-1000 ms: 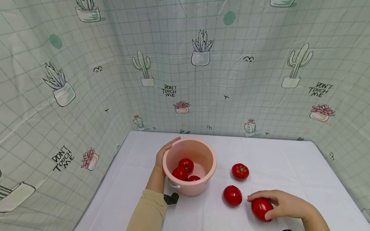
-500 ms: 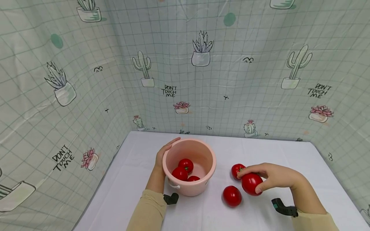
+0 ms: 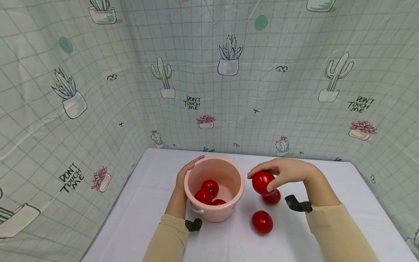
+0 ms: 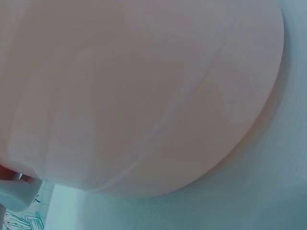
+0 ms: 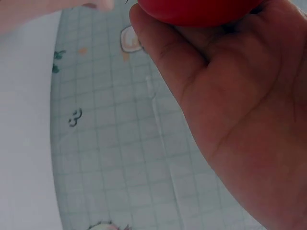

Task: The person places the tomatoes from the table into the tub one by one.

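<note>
My left hand lies along the outer left side of a pink bucket, its fingers extended by the rim. The bucket's smooth wall fills most of the left wrist view. Three red tomatoes lie inside. To the right of the bucket, my right hand holds a tomato from above between fingers and thumb. In the right wrist view, that red tomato rests against the fingers at the top. Below the held one, partly covered by it, sits a tomato with a green stem.
Another tomato lies on the white tablecloth, nearer the front. A patterned cloth with cactus drawings hangs behind and along both sides. Each wrist carries a black strap mount.
My right hand has lifted its tomato from the front right and carried it left and back toward the bucket. My left hand and the bucket stay in place.
</note>
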`<state>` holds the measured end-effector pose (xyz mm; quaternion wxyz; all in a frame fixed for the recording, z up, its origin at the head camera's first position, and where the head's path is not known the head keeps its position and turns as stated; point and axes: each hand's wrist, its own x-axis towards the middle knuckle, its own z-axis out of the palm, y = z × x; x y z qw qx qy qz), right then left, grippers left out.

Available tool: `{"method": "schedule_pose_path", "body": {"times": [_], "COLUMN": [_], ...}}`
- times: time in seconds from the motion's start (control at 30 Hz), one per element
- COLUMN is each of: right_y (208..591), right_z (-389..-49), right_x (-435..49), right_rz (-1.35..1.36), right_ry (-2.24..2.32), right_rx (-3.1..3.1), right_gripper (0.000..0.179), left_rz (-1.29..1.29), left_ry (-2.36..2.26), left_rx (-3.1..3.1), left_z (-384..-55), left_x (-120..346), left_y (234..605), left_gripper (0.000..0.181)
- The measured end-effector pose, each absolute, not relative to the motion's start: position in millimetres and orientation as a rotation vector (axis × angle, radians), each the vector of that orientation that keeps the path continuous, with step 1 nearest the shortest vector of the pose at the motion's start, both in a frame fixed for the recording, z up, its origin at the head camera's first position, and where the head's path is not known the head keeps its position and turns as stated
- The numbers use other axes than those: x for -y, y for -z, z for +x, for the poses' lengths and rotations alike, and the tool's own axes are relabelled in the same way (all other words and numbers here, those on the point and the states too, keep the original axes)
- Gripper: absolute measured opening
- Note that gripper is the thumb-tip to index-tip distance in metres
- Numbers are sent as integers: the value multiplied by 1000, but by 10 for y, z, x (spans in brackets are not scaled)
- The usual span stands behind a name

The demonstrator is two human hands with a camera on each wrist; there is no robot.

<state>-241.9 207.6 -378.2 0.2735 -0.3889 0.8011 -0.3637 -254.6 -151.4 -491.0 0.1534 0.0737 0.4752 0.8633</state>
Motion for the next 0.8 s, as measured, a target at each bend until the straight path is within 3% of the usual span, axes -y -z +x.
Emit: {"method": "schedule_pose_path", "body": {"times": [0.33,0.8], "right_y": [3542,3595], "right_z": [-2707,-3019], "right_x": [-1530,-829], "right_rz": [-979,-1075], "right_ry": [969,859], "right_rx": [-2045,-2014], "right_gripper": [51,57], "left_rz": [183,239], "left_ry": [-2473,-2475], "left_rx": [-1345,-1266], "left_z": [-2520,-2551], "left_x": [1520,1519], "left_y": [4868,4895], "left_gripper": [49,49]}}
